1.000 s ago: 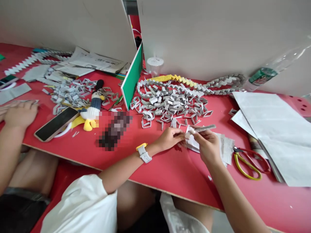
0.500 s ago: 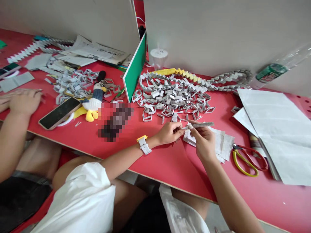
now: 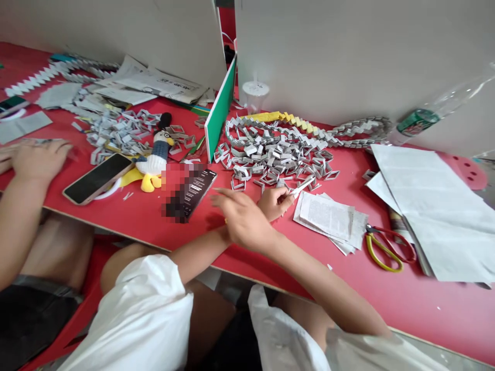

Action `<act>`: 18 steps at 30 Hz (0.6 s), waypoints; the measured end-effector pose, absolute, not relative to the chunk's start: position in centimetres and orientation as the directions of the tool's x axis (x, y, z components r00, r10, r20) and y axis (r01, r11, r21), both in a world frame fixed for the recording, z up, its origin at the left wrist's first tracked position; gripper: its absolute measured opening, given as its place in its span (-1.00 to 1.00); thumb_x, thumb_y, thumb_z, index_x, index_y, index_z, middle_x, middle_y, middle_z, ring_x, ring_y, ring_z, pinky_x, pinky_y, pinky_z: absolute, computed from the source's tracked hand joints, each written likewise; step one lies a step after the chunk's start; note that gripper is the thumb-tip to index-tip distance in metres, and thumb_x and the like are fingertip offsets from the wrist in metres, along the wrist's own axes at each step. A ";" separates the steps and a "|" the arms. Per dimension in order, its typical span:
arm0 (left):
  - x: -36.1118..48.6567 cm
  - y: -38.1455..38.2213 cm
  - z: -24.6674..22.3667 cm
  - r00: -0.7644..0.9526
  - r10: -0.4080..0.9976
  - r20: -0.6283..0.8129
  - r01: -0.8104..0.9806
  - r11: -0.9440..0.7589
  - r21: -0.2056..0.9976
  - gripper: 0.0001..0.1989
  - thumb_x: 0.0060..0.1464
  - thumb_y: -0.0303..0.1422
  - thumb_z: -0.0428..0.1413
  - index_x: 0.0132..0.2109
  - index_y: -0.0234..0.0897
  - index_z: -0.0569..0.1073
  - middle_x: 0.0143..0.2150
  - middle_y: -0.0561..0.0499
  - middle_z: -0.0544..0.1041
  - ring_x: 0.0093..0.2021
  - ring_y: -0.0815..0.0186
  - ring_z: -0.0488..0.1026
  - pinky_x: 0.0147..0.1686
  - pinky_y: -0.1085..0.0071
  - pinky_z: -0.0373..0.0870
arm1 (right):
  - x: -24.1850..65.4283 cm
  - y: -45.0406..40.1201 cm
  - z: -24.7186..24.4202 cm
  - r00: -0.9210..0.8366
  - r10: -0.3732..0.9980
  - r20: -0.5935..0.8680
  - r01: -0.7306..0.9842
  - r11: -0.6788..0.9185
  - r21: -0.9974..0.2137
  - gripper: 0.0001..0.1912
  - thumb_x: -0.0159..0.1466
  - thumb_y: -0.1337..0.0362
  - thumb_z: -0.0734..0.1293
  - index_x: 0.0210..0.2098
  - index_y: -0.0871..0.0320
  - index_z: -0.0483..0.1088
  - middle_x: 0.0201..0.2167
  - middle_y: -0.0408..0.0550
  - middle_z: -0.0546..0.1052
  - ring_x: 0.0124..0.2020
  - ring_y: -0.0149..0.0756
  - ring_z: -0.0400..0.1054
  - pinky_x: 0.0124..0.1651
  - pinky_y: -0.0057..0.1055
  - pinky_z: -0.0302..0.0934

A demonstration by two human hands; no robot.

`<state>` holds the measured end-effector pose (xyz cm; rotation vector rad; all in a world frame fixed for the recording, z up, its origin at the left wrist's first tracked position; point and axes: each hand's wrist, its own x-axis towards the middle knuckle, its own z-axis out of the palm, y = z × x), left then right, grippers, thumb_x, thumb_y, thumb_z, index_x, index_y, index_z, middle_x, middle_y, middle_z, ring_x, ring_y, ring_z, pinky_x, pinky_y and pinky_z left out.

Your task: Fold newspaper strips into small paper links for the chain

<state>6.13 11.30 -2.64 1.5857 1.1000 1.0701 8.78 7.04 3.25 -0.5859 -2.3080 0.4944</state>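
We see black phone showing white text (image 3: 201,188), flat on red tabletop (image 3: 425,314). Just right, our right hand (image 3: 247,219), fingers extended, crosses over our left forearm (image 3: 204,253). Behind, clear plastic lidded cup (image 3: 255,94); contents we cannot tell. Our left hand (image 3: 274,203) pinches folded whitish paper strip (image 3: 303,186) before heap of grey folded-paper links (image 3: 278,154). Further right, tilted clear plastic bottle with green label (image 3: 418,122); contents unclear.
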 end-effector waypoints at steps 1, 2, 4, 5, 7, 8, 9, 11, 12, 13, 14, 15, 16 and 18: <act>6.1 11.4 -2.6 0.270 0.952 0.141 0.185 -0.195 0.963 -0.73 0.23 -0.21 0.07 -0.19 -0.38 0.43 -0.33 0.04 0.47 -0.41 0.44 0.42 -0.40 0.45 0.44 | 6.5 7.4 3.4 -0.753 0.491 0.438 0.261 0.834 -0.486 -0.65 0.38 0.45 -0.01 0.04 0.21 0.27 0.13 0.11 0.44 0.32 -0.19 0.09 0.24 -0.18 0.14; 6.0 11.5 -2.5 0.303 0.944 0.130 0.188 -0.193 0.963 -0.73 0.24 -0.22 0.05 -0.22 -0.38 0.43 -0.38 0.06 0.45 -0.45 0.45 0.41 -0.43 0.47 0.42 | 4.6 7.7 3.4 -0.817 0.452 0.359 0.260 0.843 -0.470 -0.65 0.39 0.45 -0.02 0.05 0.24 0.25 0.16 0.13 0.41 0.37 -0.16 0.02 0.28 -0.14 0.09; 5.9 11.6 -2.4 0.306 0.943 0.130 0.195 -0.196 0.961 -0.69 0.26 -0.22 -0.01 -0.34 -0.35 0.38 -0.53 0.11 0.37 -0.56 0.47 0.35 -0.53 0.52 0.32 | 1.9 8.4 3.3 -0.873 0.420 0.248 0.289 0.855 -0.431 -0.65 0.39 0.49 -0.04 0.05 0.28 0.23 0.20 0.19 0.37 0.41 -0.08 -0.09 0.32 0.01 -0.02; 5.8 11.7 -2.3 0.300 0.944 0.138 0.199 -0.204 0.959 -0.68 0.26 -0.22 -0.04 -0.39 -0.33 0.35 -0.58 0.13 0.33 -0.60 0.47 0.32 -0.57 0.52 0.27 | 1.2 8.6 3.3 -0.893 0.397 0.212 0.287 0.866 -0.410 -0.66 0.39 0.49 -0.04 0.04 0.29 0.22 0.18 0.22 0.39 0.42 -0.07 -0.12 0.34 0.07 -0.08; 5.9 11.6 -2.3 0.306 0.937 0.168 0.208 -0.238 0.949 -0.68 0.23 -0.21 -0.03 -0.44 -0.30 0.31 -0.62 0.14 0.31 -0.61 0.46 0.29 -0.57 0.52 0.21 | 0.7 8.9 3.2 -0.919 0.373 0.129 0.299 0.871 -0.390 -0.68 0.37 0.52 -0.02 0.00 0.30 0.23 0.08 0.25 0.47 0.41 -0.05 -0.11 0.35 0.15 -0.15; 5.9 11.5 -2.3 0.319 0.929 0.186 0.212 -0.262 0.942 -0.68 0.20 -0.21 0.00 -0.46 -0.29 0.30 -0.62 0.14 0.32 -0.60 0.46 0.29 -0.56 0.51 0.19 | 0.7 9.1 3.3 -0.924 0.370 0.098 0.306 0.868 -0.392 -0.69 0.35 0.54 -0.01 -0.01 0.30 0.24 0.03 0.26 0.50 0.40 -0.04 -0.07 0.34 0.17 -0.14; 6.0 11.4 -2.3 0.333 0.920 0.204 0.217 -0.286 0.933 -0.68 0.18 -0.21 0.03 -0.48 -0.28 0.28 -0.62 0.14 0.32 -0.60 0.46 0.27 -0.54 0.50 0.17 | 0.7 9.2 3.4 -0.919 0.383 0.094 0.317 0.859 -0.402 -0.68 0.32 0.57 0.01 -0.03 0.29 0.24 0.01 0.26 0.50 0.39 -0.03 -0.03 0.32 0.16 -0.11; 6.1 11.3 -2.3 0.342 0.909 0.239 0.233 -0.329 0.915 -0.68 0.16 -0.22 0.04 -0.50 -0.27 0.26 -0.62 0.14 0.30 -0.57 0.45 0.24 -0.51 0.48 0.14 | 0.3 9.5 3.7 -0.884 0.428 0.189 0.310 0.838 -0.449 -0.62 0.24 0.63 0.04 -0.03 0.26 0.22 0.05 0.24 0.47 0.34 -0.07 0.06 0.29 0.06 -0.02; 6.2 11.3 -2.4 0.335 0.907 0.255 0.244 -0.345 0.906 -0.68 0.16 -0.22 0.03 -0.50 -0.27 0.24 -0.62 0.14 0.29 -0.57 0.45 0.22 -0.50 0.47 0.12 | -0.1 9.7 3.9 -0.853 0.449 0.266 0.286 0.828 -0.481 -0.59 0.20 0.65 0.05 -0.03 0.24 0.21 0.07 0.21 0.44 0.31 -0.11 0.12 0.28 -0.03 0.02; 6.2 11.3 -2.4 0.327 0.905 0.271 0.256 -0.361 0.897 -0.67 0.17 -0.22 0.02 -0.50 -0.27 0.23 -0.61 0.14 0.27 -0.56 0.44 0.20 -0.49 0.46 0.10 | -0.6 9.9 3.9 -0.821 0.468 0.328 0.262 0.818 -0.512 -0.56 0.16 0.66 0.06 -0.03 0.23 0.21 0.08 0.17 0.43 0.26 -0.15 0.18 0.26 -0.12 0.05; 6.2 11.3 -2.4 0.321 0.903 0.286 0.267 -0.376 0.887 -0.67 0.17 -0.22 0.01 -0.51 -0.26 0.22 -0.61 0.14 0.25 -0.55 0.44 0.18 -0.47 0.45 0.08 | -1.2 10.1 4.0 -0.803 0.476 0.359 0.240 0.810 -0.536 -0.55 0.13 0.66 0.07 -0.04 0.23 0.20 0.07 0.13 0.43 0.20 -0.19 0.24 0.24 -0.18 0.08; 6.1 11.4 -2.4 0.321 0.898 0.300 0.276 -0.392 0.878 -0.67 0.17 -0.23 0.01 -0.51 -0.26 0.20 -0.61 0.14 0.23 -0.55 0.44 0.17 -0.47 0.44 0.07 | -1.8 10.3 3.9 -0.807 0.471 0.355 0.229 0.805 -0.547 -0.55 0.11 0.67 0.08 -0.05 0.23 0.20 0.04 0.12 0.45 0.14 -0.20 0.28 0.21 -0.21 0.09; 6.1 11.4 -2.4 0.324 0.893 0.312 0.283 -0.406 0.869 -0.67 0.17 -0.23 0.02 -0.51 -0.26 0.19 -0.60 0.14 0.22 -0.54 0.43 0.15 -0.46 0.44 0.05 | -2.3 10.4 3.8 -0.825 0.457 0.332 0.229 0.808 -0.542 -0.57 0.12 0.66 0.09 -0.06 0.23 0.20 0.01 0.11 0.46 0.09 -0.20 0.31 0.20 -0.21 0.10; 6.0 11.5 -2.5 0.330 0.885 0.328 0.295 -0.427 0.855 -0.67 0.16 -0.24 0.02 -0.52 -0.26 0.18 -0.60 0.14 0.19 -0.54 0.43 0.13 -0.46 0.42 0.03 | -3.1 10.5 3.4 -0.861 0.425 0.278 0.251 0.832 -0.495 -0.63 0.16 0.64 0.09 -0.09 0.23 0.21 -0.03 0.13 0.48 0.05 -0.18 0.34 0.21 -0.16 0.06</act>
